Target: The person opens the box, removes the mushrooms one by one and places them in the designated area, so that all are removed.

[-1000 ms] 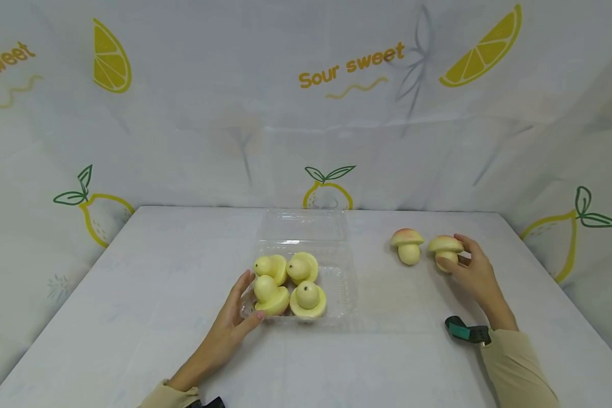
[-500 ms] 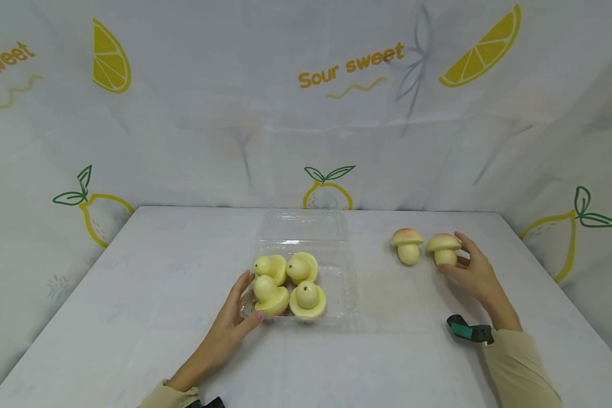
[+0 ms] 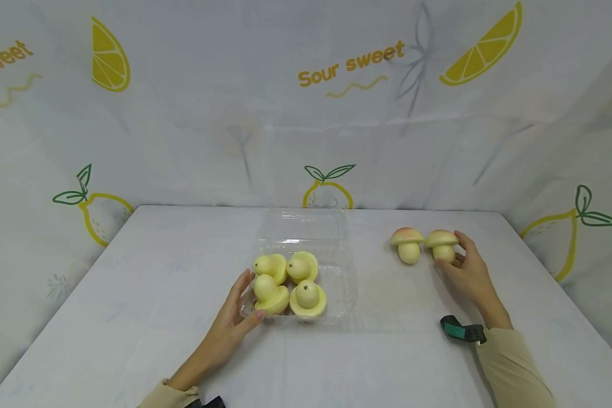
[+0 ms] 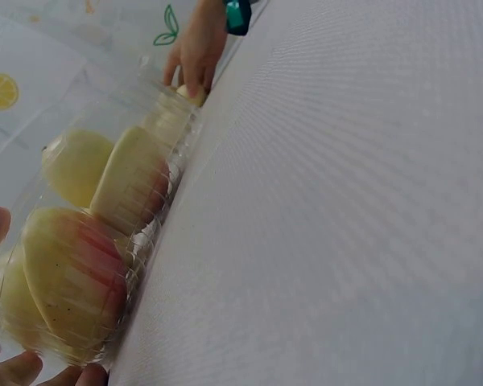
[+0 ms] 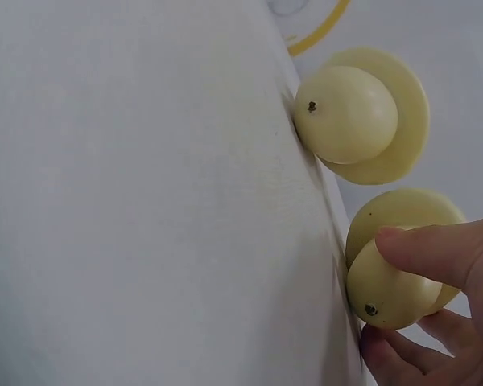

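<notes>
Head view shows a clear plastic box (image 3: 339,290) just below the centre of the frame, its lid (image 3: 303,226) open toward the top of the picture. Four pale yellow mushroom-shaped pieces (image 3: 308,299) sit in its left part, lying at differing tilts. At the box's lower left, the left hand (image 3: 226,320) holds the corner — thumb on the near edge, fingers along the side. Right of centre, the right hand (image 3: 471,279) pinches a mushroom-shaped piece (image 3: 442,245) resting cap-up. Right wrist view shows the thumb across its rounded stem, other fingers below — a dark spot marks that stem. Just beside it, a second loose piece (image 3: 408,249) with a reddish cap stands on the white table (image 3: 132,317).
</notes>
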Demonstrator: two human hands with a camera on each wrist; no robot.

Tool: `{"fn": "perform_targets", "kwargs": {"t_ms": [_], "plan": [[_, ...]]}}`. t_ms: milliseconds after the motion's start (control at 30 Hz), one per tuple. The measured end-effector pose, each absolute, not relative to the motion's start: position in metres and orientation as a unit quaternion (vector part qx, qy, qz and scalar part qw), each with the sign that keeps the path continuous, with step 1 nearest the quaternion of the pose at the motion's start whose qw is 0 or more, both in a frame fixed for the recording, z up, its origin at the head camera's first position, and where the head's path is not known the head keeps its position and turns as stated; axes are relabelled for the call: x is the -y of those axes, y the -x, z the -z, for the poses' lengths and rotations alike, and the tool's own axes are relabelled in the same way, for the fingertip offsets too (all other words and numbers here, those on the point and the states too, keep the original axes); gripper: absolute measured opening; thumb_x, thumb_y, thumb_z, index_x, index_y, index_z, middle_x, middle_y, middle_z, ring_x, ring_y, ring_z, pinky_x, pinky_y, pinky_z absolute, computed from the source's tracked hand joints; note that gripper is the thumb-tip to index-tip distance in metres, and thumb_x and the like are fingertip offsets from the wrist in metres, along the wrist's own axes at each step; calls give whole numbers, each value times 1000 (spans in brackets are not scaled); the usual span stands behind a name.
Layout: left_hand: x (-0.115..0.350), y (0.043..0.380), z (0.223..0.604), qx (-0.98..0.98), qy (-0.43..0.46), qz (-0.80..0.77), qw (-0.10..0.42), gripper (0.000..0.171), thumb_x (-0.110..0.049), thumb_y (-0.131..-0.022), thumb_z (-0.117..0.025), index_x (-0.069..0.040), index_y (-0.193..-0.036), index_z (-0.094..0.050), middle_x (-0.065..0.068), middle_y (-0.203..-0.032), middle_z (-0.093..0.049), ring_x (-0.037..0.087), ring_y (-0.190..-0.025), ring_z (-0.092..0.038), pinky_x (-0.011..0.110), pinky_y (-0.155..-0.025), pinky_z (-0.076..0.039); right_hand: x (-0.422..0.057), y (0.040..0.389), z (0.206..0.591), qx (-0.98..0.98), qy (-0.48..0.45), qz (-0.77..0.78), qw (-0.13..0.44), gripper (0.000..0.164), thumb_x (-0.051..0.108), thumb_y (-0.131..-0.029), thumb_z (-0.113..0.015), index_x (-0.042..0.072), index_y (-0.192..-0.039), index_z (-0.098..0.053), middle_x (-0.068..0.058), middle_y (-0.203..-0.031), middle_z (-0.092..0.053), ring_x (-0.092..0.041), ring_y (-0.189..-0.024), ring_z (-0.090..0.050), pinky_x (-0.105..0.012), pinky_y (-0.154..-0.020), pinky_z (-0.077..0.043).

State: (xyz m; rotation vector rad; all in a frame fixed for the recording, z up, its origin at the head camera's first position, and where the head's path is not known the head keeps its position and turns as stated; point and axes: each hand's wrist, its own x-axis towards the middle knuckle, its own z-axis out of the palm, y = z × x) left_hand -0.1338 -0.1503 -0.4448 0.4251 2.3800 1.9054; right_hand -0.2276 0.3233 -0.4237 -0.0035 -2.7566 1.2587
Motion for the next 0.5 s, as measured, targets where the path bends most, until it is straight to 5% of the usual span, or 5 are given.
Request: {"fn": "perform_targets", "kwargs": {"t_ms": [100, 200, 500], "plan": [[150, 134, 445, -772, -139, -619, 32, 81, -18, -99, -58, -8, -159, -5, 19, -166, -9, 53, -149, -8, 67, -109, -35, -322, 227, 423, 913, 4, -406, 49, 86, 20, -99, -61, -3, -157, -2, -39, -157, -14, -61, -130, -40, -27, -98, -52], [150, 134, 445, -772, -140, -620, 32, 80, -18, -100, -57, -9, -160, -5, 19, -166, -8, 53, -149, -7, 68, -110, -33, -322, 226, 422, 916, 8, -398, 43, 87, 24, -100, -59, -4, -157, 1, -37, -159, -10, -62, -131, -37, -63, -103, -43], [151, 134, 445, -773, -140, -618, 30, 81, -18, -99, -58, -9, -159, -5, 19, -166, -8, 52, -149, -8, 67, -110, -34, -322, 227, 415, 914, 4, -401, 63, 87, 25, -96, -66, -6, -155, -9, -39, -157, -14, -66, -132, -31, -70, -104, -37]]}}
